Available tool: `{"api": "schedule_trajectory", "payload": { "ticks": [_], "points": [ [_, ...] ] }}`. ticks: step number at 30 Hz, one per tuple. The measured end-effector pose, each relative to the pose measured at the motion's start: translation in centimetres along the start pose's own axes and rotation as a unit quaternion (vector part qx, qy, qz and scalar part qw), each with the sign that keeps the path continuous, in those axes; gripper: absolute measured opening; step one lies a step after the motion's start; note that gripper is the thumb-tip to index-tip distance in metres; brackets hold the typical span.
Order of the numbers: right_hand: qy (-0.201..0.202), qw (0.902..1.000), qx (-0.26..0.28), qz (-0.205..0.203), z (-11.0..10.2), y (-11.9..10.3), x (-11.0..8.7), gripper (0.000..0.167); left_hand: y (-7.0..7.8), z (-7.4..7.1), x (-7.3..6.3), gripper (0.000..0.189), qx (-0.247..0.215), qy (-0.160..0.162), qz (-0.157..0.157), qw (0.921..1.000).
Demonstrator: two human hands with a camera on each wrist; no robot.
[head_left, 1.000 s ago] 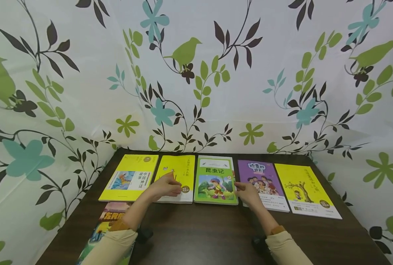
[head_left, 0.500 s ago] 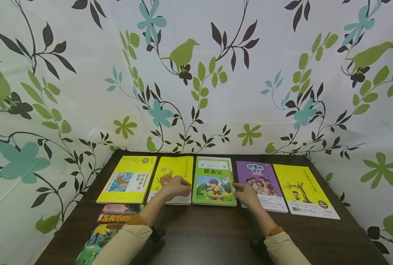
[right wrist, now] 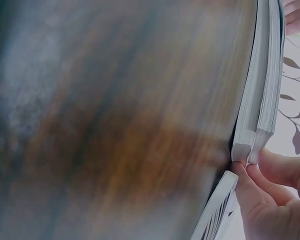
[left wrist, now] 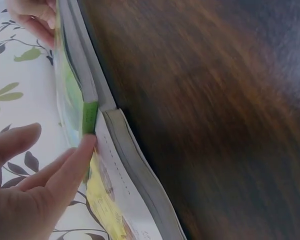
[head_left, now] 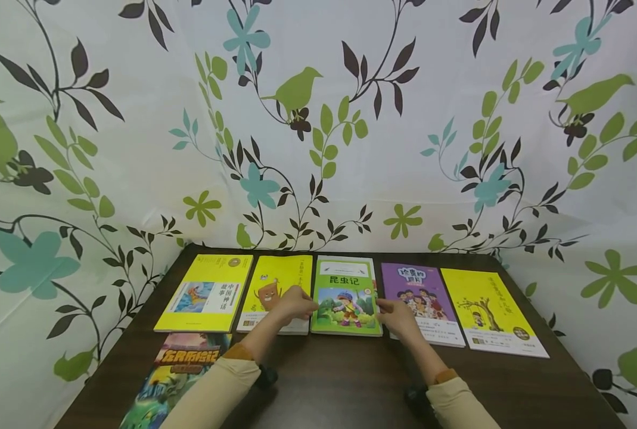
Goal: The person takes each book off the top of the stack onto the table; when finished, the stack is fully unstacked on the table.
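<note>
A green children's book [head_left: 345, 307] with a cartoon child on its cover lies on top of another, paler book near the middle of the row. My left hand [head_left: 297, 302] is at its left side. In the left wrist view, the left fingertips [left wrist: 87, 142] touch the green spine and the thumb is raised away from it. On the other side, my right hand [head_left: 398, 316] pinches the green book's right edge between thumb and fingers. The right wrist view shows that thumb and the fingertips [right wrist: 240, 172] at the corner of the two stacked books.
Two yellow books, one with a picture panel [head_left: 200, 298] and one with a brown cartoon figure [head_left: 267, 292], lie to the left. A purple book [head_left: 420, 298] and another yellow book [head_left: 492, 310] lie rightward. A colorful book [head_left: 173, 375] lies nearer on the dark table [head_left: 323, 387].
My left hand has moved right across the neighbouring yellow book to the green book's spine. The right hand stays at the green book's right edge.
</note>
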State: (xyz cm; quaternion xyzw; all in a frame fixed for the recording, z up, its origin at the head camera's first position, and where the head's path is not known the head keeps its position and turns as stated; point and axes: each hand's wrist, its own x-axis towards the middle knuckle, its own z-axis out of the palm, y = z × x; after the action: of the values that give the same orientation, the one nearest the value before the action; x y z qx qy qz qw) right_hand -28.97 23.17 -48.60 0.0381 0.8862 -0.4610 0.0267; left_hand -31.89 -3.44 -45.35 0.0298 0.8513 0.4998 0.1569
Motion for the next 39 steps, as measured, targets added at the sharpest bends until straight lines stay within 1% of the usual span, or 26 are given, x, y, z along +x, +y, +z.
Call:
{"api": "schedule_trajectory", "payload": {
  "ticks": [3, 5, 8, 12, 14, 17, 20, 25, 29, 31, 35, 39],
  "points": [
    [0.002, 1.0, -0.001, -0.001, 0.0, 0.1, 0.1, 0.043, 0.0, 0.3, 0.4, 0.025, 0.018, 0.023, -0.014, 0.9995],
    [0.001, 1.0, 0.0, -0.004, 0.1, 0.1, 0.0, 0.043, -0.2, 0.7, 0.6, 0.024, 0.038, 0.037, -0.018, 0.9984],
    [-0.004, 1.0, 0.007, -0.004, 0.2, 0.1, -0.2, 0.043, -0.6, 1.6, 0.5, 0.03, 0.07, 0.061, -0.002, 0.9957],
    [-0.01, 0.9999, 0.008, -0.002, 0.3, 0.1, -0.3, 0.044, -0.7, 2.8, 0.3, 0.039, 0.111, 0.094, 0.027, 0.9891],
    [-0.01, 0.9999, 0.006, -0.002, 0.4, 0.1, -0.3, 0.044, -0.5, 3.3, 0.2, 0.044, 0.126, 0.11, 0.028, 0.9855],
    [-0.009, 1.0, 0.001, -0.003, 0.4, 0.2, -0.1, 0.044, -0.2, 3.8, 0.3, 0.047, 0.146, 0.132, 0.013, 0.9804],
    [-0.009, 0.9999, -0.002, -0.005, 0.4, 0.2, 0.1, 0.044, 0.1, 4.1, 0.5, 0.047, 0.16, 0.147, -0.004, 0.9761],
    [-0.017, 0.9998, 0.009, 0.004, 0.5, 0.3, 0.3, 0.044, 0.2, 4.4, 0.8, 0.047, 0.186, 0.166, -0.019, 0.9684],
    [-0.02, 0.9997, 0.011, 0.009, 0.5, 0.1, 0.5, 0.045, 0.2, 4.6, 1.1, 0.047, 0.214, 0.175, -0.018, 0.9607],
    [-0.022, 0.9996, 0.013, 0.012, 0.4, 0.0, 0.5, 0.045, 0.3, 4.6, 1.2, 0.046, 0.219, 0.179, -0.017, 0.9589],
    [-0.032, 0.9993, 0.014, 0.015, 0.1, -0.1, 0.6, 0.047, 0.4, 4.8, 1.3, 0.044, 0.215, 0.193, -0.017, 0.9573],
    [-0.04, 0.9991, 0.01, 0.012, -0.5, 0.1, 0.6, 0.046, 0.4, 5.3, 1.4, 0.04, 0.213, 0.209, -0.007, 0.9543]
  ]
}}
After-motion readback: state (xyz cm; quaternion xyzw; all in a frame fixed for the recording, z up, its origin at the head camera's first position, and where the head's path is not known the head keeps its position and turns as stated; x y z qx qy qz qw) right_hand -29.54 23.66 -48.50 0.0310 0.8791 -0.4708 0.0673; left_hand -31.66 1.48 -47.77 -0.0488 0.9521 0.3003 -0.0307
